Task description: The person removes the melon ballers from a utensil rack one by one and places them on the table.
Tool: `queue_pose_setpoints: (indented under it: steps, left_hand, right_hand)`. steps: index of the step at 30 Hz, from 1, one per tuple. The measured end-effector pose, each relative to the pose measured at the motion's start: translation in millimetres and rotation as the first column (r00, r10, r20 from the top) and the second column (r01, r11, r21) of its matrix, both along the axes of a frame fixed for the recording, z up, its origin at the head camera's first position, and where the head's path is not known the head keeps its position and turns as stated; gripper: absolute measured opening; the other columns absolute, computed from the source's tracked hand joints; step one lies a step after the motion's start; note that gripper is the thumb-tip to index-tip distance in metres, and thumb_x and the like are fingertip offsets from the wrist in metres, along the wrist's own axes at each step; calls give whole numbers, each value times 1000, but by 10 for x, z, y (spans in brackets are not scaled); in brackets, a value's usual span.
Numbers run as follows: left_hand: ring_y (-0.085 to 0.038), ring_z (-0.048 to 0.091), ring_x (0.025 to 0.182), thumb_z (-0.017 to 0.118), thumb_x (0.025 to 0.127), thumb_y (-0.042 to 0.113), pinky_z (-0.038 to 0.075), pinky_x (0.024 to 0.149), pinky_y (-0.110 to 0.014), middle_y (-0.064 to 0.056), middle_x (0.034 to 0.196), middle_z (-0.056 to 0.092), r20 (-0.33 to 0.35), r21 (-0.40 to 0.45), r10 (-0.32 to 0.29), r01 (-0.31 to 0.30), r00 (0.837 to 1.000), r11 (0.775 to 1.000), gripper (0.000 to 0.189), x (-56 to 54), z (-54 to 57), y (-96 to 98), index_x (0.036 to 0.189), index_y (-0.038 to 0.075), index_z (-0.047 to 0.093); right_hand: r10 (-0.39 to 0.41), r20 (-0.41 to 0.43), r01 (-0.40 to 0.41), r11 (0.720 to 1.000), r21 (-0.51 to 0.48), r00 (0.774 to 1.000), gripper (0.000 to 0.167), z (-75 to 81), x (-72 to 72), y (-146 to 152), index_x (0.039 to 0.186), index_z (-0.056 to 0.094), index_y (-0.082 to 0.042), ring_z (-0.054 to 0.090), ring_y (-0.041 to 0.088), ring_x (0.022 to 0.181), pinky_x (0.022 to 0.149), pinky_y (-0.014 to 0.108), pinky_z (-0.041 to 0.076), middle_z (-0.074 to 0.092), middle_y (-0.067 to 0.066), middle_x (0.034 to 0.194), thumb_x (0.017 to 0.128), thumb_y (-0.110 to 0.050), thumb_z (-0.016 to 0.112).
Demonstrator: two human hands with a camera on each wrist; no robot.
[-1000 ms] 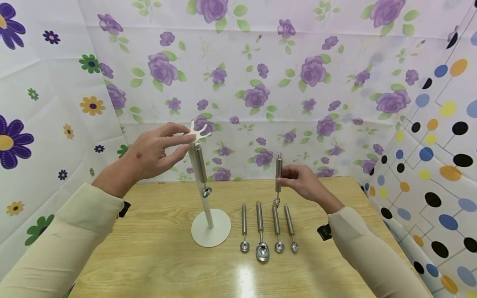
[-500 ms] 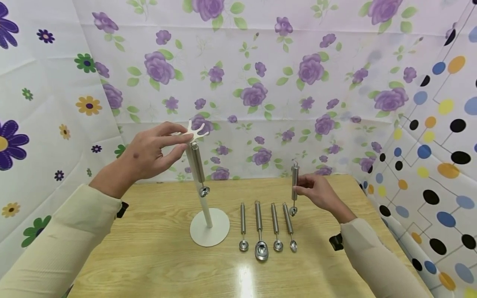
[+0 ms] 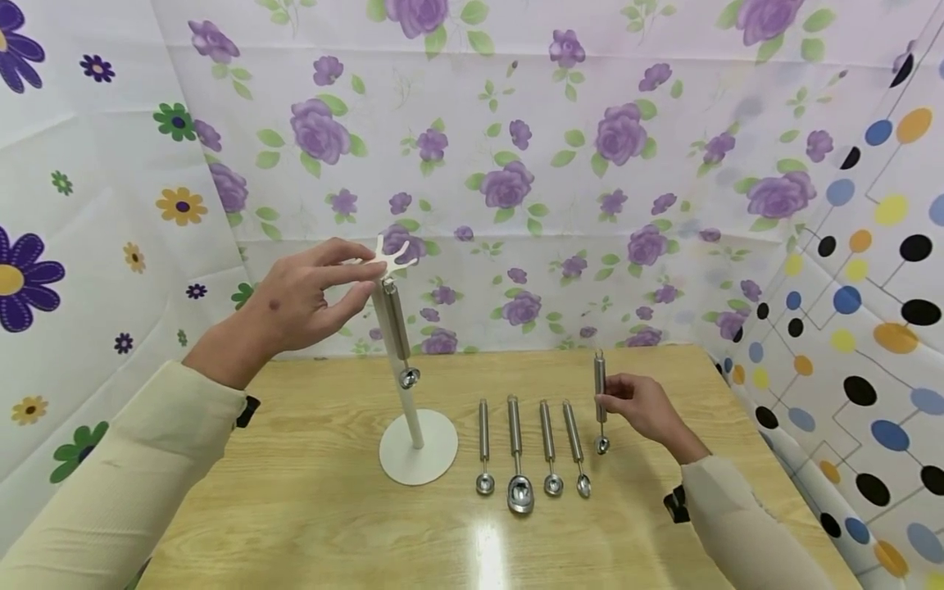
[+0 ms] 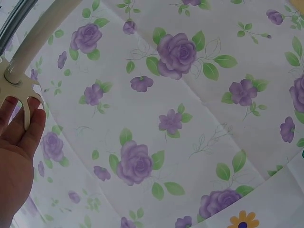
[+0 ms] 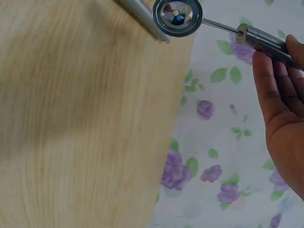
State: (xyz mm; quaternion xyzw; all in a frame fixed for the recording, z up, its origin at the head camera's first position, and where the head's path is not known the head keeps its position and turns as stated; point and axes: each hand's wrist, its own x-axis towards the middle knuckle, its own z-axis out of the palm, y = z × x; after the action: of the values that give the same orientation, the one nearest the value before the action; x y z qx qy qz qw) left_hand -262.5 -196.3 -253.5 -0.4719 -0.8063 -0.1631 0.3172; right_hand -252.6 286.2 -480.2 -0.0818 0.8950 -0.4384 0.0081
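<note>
My left hand [image 3: 295,299] holds the forked top of a white utensil stand [image 3: 419,469], fingers at the prongs. From one prong hangs a steel melon baller [image 3: 397,324], its scoop down along the pole. In the left wrist view, fingertips touch the pronged top [image 4: 12,88]. My right hand [image 3: 649,407] pinches another melon baller [image 3: 601,392] by its handle between thumb and fingers. It is upright, scoop low near the table, right of the lying row; contact with the table cannot be told. The right wrist view shows its round scoop [image 5: 178,18] and part of the handle.
Several steel scoops lie side by side on the wooden table [image 3: 310,492], among them a larger oval-headed one [image 3: 519,494] and a small oval one [image 3: 583,485] at the right end. Flowered cloth [image 3: 509,123] hangs behind the table, dotted cloth [image 3: 863,344] at the right.
My right hand has carried the melon baller rightward and down, from above the row to beside its right end. The left hand stays at the stand's top.
</note>
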Motion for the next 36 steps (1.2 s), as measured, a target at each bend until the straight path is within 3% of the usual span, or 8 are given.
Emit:
queue_pose_setpoints:
  steps: [6, 14, 21, 36]
  left_hand:
    - [-7, 43, 50, 36, 106, 49, 40, 49, -33, -16, 115, 65, -13, 6, 2, -2, 1000, 1000, 60, -14, 4, 8, 117, 5, 75]
    - [-6, 41, 50, 37, 106, 48, 40, 49, -32, -16, 115, 66, -12, 18, -12, 12, 1000, 1000, 59, -20, 7, 16, 117, 5, 75]
    - [-6, 39, 49, 37, 106, 48, 39, 49, -32, -17, 114, 66, -21, 15, -17, 17, 1000, 1000, 59, -20, 4, -5, 116, 4, 75]
    - [-6, 41, 50, 37, 106, 48, 40, 50, -33, -17, 115, 66, -12, 21, -24, 24, 1000, 999, 59, -18, 4, -11, 117, 4, 75]
  right_hand:
    - [-23, 27, 23, 1000, -8, 999, 31, -178, 4, 56, 115, 68, 4, 67, 22, 88, 74, 34, 55, 70, 10, 99, 96, -21, 69]
    - [-71, 92, 74, 997, -29, 993, 36, -445, -13, 135, 116, 67, 7, 68, 24, 86, 76, 47, 55, 70, 12, 99, 96, -23, 69]
    - [-101, 165, 108, 994, -35, 981, 34, -708, -80, 161, 118, 65, 11, 69, 23, 84, 75, 40, 58, 70, 15, 98, 97, -16, 67]
    - [-145, 220, 135, 989, 62, 965, 30, -905, -123, 168, 104, 73, 9, 68, 20, 71, 64, 35, 56, 72, 11, 86, 89, -17, 77]
